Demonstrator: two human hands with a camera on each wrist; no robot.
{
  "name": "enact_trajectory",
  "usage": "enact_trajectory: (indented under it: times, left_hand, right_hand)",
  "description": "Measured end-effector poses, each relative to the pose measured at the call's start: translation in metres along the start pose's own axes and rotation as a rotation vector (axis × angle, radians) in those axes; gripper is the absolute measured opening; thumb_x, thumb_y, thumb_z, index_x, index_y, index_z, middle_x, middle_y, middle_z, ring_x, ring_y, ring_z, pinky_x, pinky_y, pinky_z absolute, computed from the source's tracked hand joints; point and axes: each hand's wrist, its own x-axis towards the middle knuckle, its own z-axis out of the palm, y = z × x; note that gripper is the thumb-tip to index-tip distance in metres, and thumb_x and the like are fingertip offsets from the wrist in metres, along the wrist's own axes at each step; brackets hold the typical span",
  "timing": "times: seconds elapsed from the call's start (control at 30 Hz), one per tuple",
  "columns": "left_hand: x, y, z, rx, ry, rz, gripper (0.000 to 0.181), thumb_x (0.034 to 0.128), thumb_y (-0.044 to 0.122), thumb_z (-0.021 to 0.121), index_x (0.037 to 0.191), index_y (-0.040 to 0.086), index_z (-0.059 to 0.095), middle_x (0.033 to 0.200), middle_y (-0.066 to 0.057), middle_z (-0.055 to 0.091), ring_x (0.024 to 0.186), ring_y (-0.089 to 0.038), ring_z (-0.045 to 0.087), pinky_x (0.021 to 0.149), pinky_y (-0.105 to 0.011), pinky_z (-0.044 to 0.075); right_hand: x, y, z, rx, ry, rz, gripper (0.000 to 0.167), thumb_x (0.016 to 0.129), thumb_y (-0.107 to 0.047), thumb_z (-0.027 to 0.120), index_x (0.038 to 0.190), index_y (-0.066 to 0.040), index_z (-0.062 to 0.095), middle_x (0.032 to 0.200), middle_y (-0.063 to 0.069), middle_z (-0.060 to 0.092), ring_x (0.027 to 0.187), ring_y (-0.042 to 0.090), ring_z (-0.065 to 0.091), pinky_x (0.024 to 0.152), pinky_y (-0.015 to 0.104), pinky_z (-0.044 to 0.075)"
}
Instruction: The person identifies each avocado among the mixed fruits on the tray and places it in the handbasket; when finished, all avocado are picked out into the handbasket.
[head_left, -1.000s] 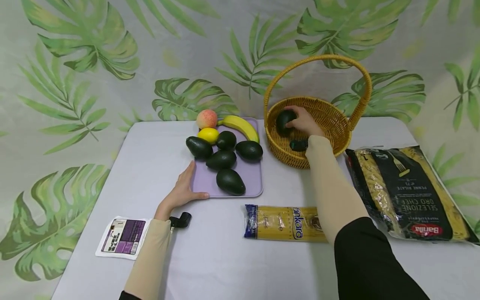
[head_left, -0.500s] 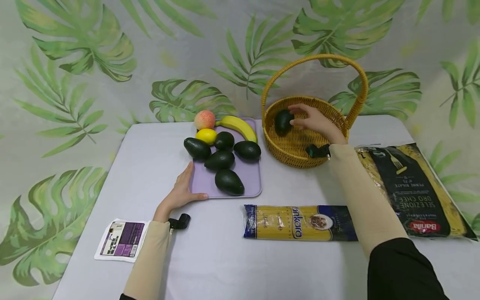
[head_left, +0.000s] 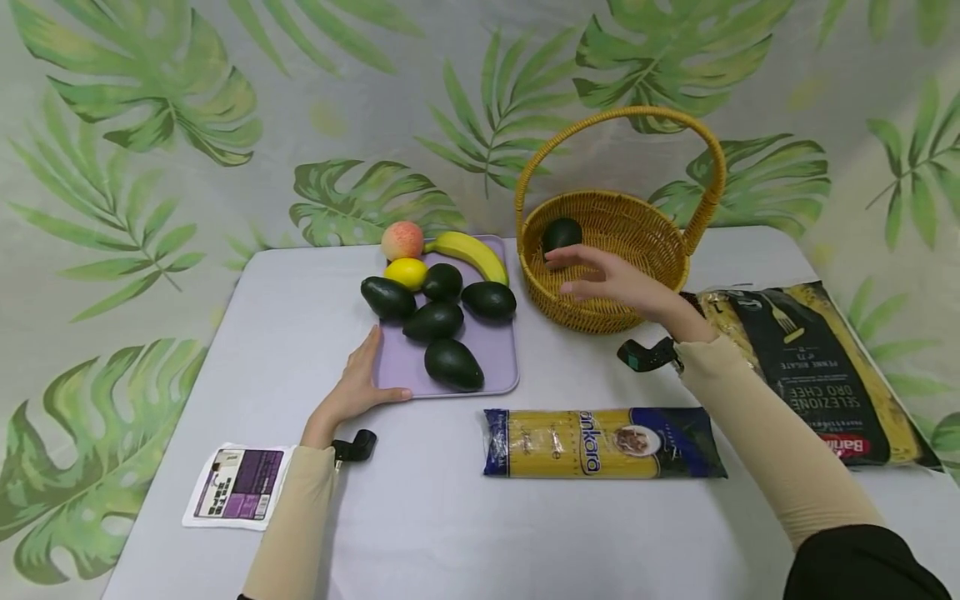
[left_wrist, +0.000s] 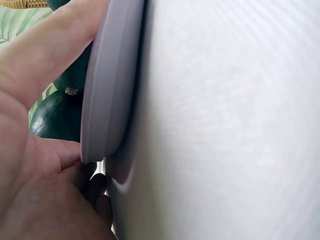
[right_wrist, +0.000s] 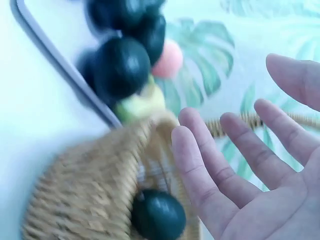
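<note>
My left hand (head_left: 351, 393) rests against the near left corner of a lilac tray (head_left: 397, 362), fingers along its left side and thumb at the front edge. On the tray lie several dark avocados (head_left: 453, 365), a yellow lemon (head_left: 406, 273), a peach (head_left: 402, 240) and a banana (head_left: 471, 253). A wicker basket (head_left: 573, 314) with a tall handle holds one avocado (head_left: 559, 234) at its left side. Over the basket's front part hovers my right hand (head_left: 626, 285), fingers extended and apart, holding nothing; the right wrist view shows the basket avocado (right_wrist: 159, 215) apart from the fingertips.
A yellow and blue pasta packet (head_left: 600, 442) lies in front of the basket. At the right is a large penne bag (head_left: 825, 375), partly behind my right sleeve. A white and purple pouch (head_left: 238, 486) sits left of my left forearm.
My right hand has let go of the avocado in the basket and drawn back toward the front right. My left hand stays at the tray corner. The head view has shifted slightly.
</note>
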Motion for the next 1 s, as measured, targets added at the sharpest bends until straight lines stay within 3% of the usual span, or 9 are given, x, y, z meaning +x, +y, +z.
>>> enact_trajectory:
  times: [0.27,0.4,0.7,0.87,1.0]
  left_hand:
    - [-0.001,0.000,-0.001,-0.008,0.000,-0.002,0.119,0.0747,0.031,0.082,0.151,-0.001,-0.003,0.158,-0.019,-0.003,0.142,-0.039,0.000,0.111,-0.056,0.007]
    - [0.000,0.000,-0.001,-0.005,0.001,0.004,0.119,0.0748,0.032,0.082,0.151,-0.001,-0.003,0.158,-0.019,-0.004,0.142,-0.039,0.000,0.111,-0.056,0.006]
    - [0.000,-0.001,0.000,-0.004,0.010,0.016,0.118,0.0751,0.032,0.081,0.151,-0.003,-0.003,0.158,-0.021,-0.003,0.142,-0.040,0.000,0.111,-0.057,0.006]
    - [0.000,-0.002,0.000,0.004,0.010,0.005,0.118,0.0756,0.031,0.081,0.151,-0.002,-0.003,0.158,-0.020,-0.003,0.142,-0.039,0.000,0.111,-0.056,0.006]
    - [0.000,-0.002,0.001,0.001,0.012,0.009,0.117,0.0762,0.030,0.081,0.151,-0.003,-0.002,0.158,-0.021,-0.003,0.141,-0.041,0.000,0.110,-0.058,0.006]
  right_hand:
    - [0.000,-0.001,0.034,0.011,-0.123,-0.031,0.052,0.095,-0.016,0.060,0.142,-0.006,0.042,0.145,0.013,0.041,0.123,0.034,0.047,0.099,0.046,0.040]
    - [0.007,0.004,0.050,0.024,-0.216,-0.065,0.052,0.094,-0.009,0.060,0.143,-0.005,0.041,0.147,0.012,0.038,0.122,0.037,0.048,0.098,0.046,0.041]
    - [0.033,0.005,0.082,-0.004,-0.439,-0.136,0.062,0.093,-0.015,0.063,0.148,-0.013,0.034,0.153,0.009,0.024,0.128,0.042,0.039,0.101,0.051,0.037]
    - [0.052,0.000,0.098,-0.086,-0.518,-0.221,0.065,0.091,-0.009,0.065,0.147,-0.008,0.034,0.152,0.012,0.028,0.132,0.036,0.034,0.101,0.049,0.037]
    - [0.065,-0.002,0.110,-0.185,-0.553,-0.245,0.066,0.090,-0.010,0.066,0.147,-0.007,0.033,0.153,0.014,0.024,0.136,0.026,0.029,0.099,0.048,0.040]
